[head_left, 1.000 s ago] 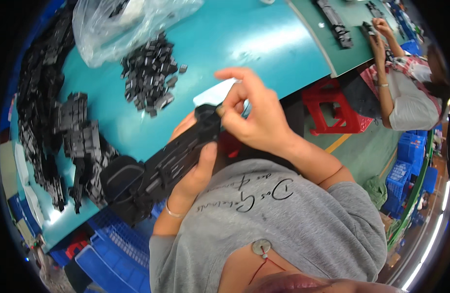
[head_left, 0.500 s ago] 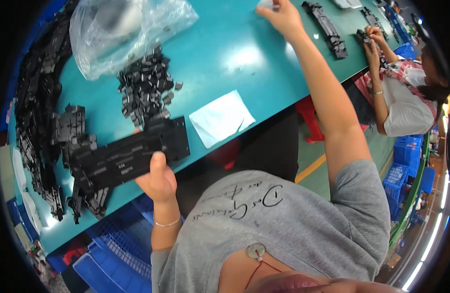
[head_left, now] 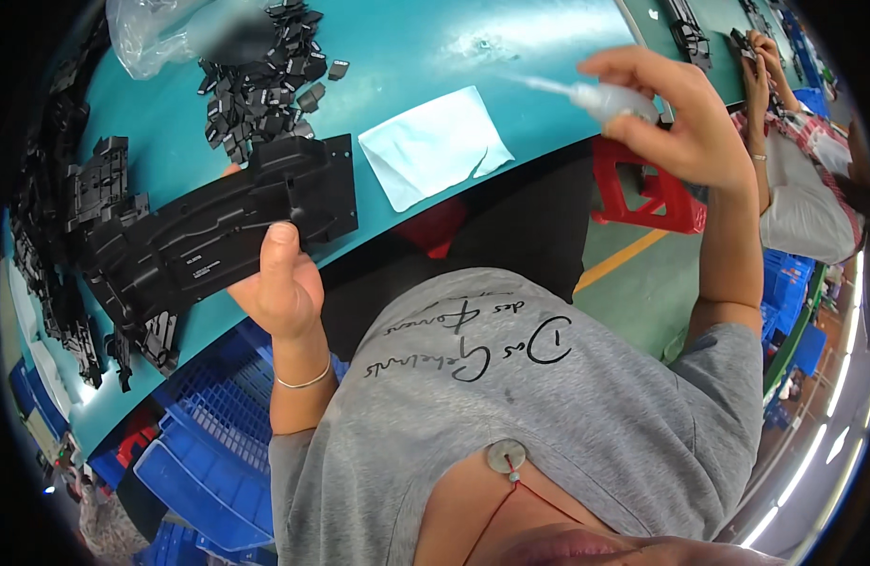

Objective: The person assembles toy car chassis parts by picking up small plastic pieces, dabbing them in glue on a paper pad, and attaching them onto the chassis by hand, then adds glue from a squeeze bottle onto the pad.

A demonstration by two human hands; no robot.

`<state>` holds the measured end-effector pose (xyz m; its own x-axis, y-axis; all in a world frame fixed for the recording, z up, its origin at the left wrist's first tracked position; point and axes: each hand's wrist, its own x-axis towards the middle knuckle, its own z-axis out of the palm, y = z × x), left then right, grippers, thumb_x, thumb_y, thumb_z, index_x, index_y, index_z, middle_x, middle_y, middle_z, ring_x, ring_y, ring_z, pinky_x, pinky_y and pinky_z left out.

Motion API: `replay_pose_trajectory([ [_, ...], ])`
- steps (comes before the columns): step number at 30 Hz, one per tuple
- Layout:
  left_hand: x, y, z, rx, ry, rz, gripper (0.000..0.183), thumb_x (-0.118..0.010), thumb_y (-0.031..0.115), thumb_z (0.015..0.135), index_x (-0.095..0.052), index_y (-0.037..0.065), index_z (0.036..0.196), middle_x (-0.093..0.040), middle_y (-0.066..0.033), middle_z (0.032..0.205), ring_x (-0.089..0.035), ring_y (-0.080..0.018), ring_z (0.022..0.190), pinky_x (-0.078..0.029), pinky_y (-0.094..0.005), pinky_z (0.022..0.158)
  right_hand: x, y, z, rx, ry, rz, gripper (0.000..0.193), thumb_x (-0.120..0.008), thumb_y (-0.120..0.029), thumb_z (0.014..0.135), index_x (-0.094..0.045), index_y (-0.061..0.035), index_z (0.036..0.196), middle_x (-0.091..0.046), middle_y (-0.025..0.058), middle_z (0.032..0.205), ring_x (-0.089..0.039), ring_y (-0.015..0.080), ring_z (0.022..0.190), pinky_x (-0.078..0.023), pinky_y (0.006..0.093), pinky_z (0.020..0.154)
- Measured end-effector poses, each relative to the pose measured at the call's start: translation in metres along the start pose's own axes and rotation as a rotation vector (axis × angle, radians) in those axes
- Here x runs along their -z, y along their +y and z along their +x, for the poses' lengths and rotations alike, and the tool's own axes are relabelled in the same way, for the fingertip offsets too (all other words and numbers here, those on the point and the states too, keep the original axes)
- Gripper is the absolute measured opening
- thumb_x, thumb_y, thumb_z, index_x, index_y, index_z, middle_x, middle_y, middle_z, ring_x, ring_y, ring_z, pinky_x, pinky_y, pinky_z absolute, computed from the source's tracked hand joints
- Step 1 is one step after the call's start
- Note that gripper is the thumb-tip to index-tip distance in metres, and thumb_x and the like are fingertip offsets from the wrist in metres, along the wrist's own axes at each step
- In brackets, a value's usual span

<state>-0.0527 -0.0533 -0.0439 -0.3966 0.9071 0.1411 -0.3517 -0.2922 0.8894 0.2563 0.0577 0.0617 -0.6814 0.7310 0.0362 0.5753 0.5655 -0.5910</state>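
Note:
My left hand [head_left: 286, 283] grips a long black molded plastic part [head_left: 218, 231] by its near edge, thumb on top. The part is held above the table's front edge. In my right hand [head_left: 685, 123] is a small translucent squeeze bottle [head_left: 614, 101] with a thin nozzle pointing left, held between thumb and fingers. Between the two hands a white sheet of paper [head_left: 435, 146] lies on the teal table [head_left: 397, 57]. Just beyond the black part is a heap of small black plastic pieces [head_left: 265, 90].
More black molded parts [head_left: 53, 217] are piled along the left. A clear plastic bag [head_left: 152, 38] lies at the far left. Below the table stand blue crates [head_left: 209, 472] and a red stool [head_left: 643, 189]. At far right, a co-worker's hands [head_left: 763, 66] hold a black part.
My right hand has come back from the far side of the table, now showing the squeeze bottle. My left hand still holds the black part. The whole view has shifted.

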Motion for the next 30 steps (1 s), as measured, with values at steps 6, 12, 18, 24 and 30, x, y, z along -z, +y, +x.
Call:
replay_pose_trajectory([
  [6,0.001,-0.001,0.001,-0.016,-0.023,-0.034,0.056,-0.052,-0.005,0.074,-0.036,-0.008,0.128,-0.048,-0.0180,0.119,-0.053,-0.0255,0.108,-0.042,-0.0392,0.096,-0.003,-0.029,0.001,0.043,-0.140,-0.102,0.027,-0.059,-0.006,0.066,-0.060,-0.0008,0.092,-0.061,0.0126,0.079,-0.060,0.0282,0.070,-0.047,0.0327,0.063],
  [12,0.003,-0.001,0.000,-0.013,-0.056,-0.040,0.056,-0.052,-0.005,0.074,-0.035,-0.008,0.128,-0.048,-0.0178,0.119,-0.053,-0.0258,0.108,-0.042,-0.0392,0.096,-0.001,-0.044,0.003,0.021,-0.196,-0.112,0.026,-0.059,-0.005,0.065,-0.060,-0.0007,0.091,-0.059,0.0134,0.080,-0.056,0.0324,0.069,-0.045,0.0363,0.059],
  [18,0.002,-0.001,0.001,-0.008,-0.043,-0.050,0.058,-0.053,-0.005,0.074,-0.035,-0.007,0.128,-0.048,-0.0181,0.120,-0.052,-0.0262,0.108,-0.042,-0.0394,0.096,0.002,-0.043,0.002,-0.042,-0.119,-0.041,0.022,-0.060,-0.006,0.066,-0.061,0.0001,0.087,-0.059,0.0112,0.071,-0.059,0.0247,0.065,-0.045,0.0323,0.057],
  [24,0.002,-0.002,0.001,-0.022,-0.029,-0.051,0.058,-0.053,-0.006,0.073,-0.035,-0.006,0.128,-0.047,-0.0183,0.122,-0.052,-0.0267,0.109,-0.043,-0.0402,0.096,-0.003,-0.043,-0.003,-0.297,-0.158,0.129,0.024,-0.059,-0.002,0.065,-0.060,0.0032,0.088,-0.053,0.0066,0.069,-0.051,0.0143,0.059,-0.038,0.0257,0.051],
  [30,0.002,0.000,0.001,-0.020,-0.058,-0.029,0.059,-0.054,-0.005,0.073,-0.034,-0.006,0.129,-0.046,-0.0182,0.122,-0.051,-0.0270,0.110,-0.043,-0.0405,0.097,-0.007,-0.044,-0.004,-0.290,-0.115,0.153,0.022,-0.059,-0.002,0.065,-0.060,0.0027,0.087,-0.053,0.0063,0.070,-0.052,0.0144,0.059,-0.038,0.0256,0.052],
])
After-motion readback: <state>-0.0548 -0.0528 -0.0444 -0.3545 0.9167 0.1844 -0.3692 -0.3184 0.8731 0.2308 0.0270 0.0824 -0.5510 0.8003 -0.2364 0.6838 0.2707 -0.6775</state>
